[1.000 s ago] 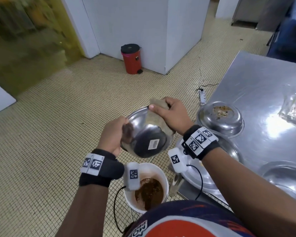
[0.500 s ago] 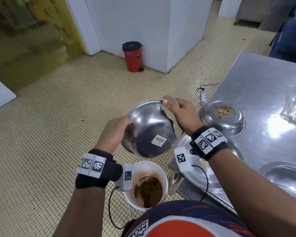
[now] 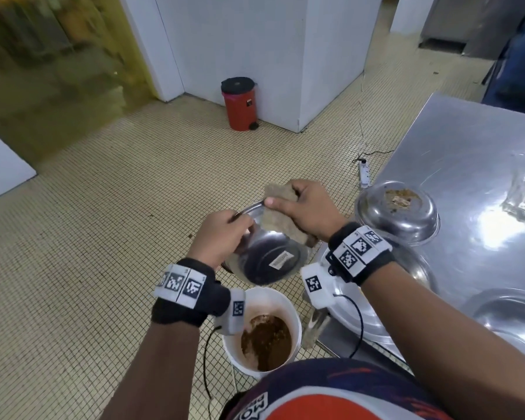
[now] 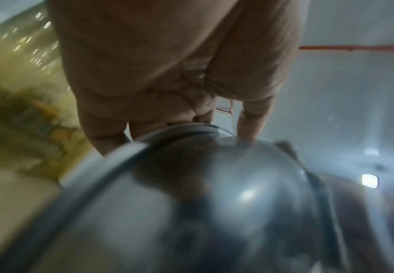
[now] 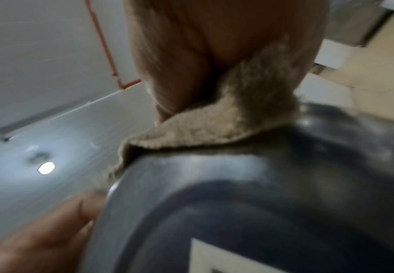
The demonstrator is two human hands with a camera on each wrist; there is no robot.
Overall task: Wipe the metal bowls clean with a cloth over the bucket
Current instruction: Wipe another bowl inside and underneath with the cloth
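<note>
- The metal bowl (image 3: pixel 267 253) is held in the air directly above the white bucket (image 3: pixel 294 322), tilted so its base with a paper label faces the person and its open mouth faces away and down.
- The left hand (image 3: pixel 222 241) grasps the bowl's left rim, fingers curled over the edge; this grip carries the bowl.
- The right hand (image 3: pixel 309 213) clenches the tan cloth (image 3: pixel 281 219) against the far right rim; the cloth folds over the edge and lies on the outer wall, thumb on top.
- So the unwiped rim runs leftward from the cloth toward the left hand. Judging by this, the next stroke follows that curve, or the left hand turns the bowl to feed fresh rim to the cloth.
- The right hand is the nearer one to the worktop (image 3: pixel 467 165).
- The bucket stands on the tiled floor (image 3: pixel 103 237) just beside the worktop's corner and holds brown slop.
- On the steel worktop, 1 overturned bowl (image 3: pixel 397 213) with residue on its base sits near the edge; other metal vessels lie nearer the person.
- A red pedal bin (image 3: pixel 238 104) stands well apart by a white pillar.
</note>
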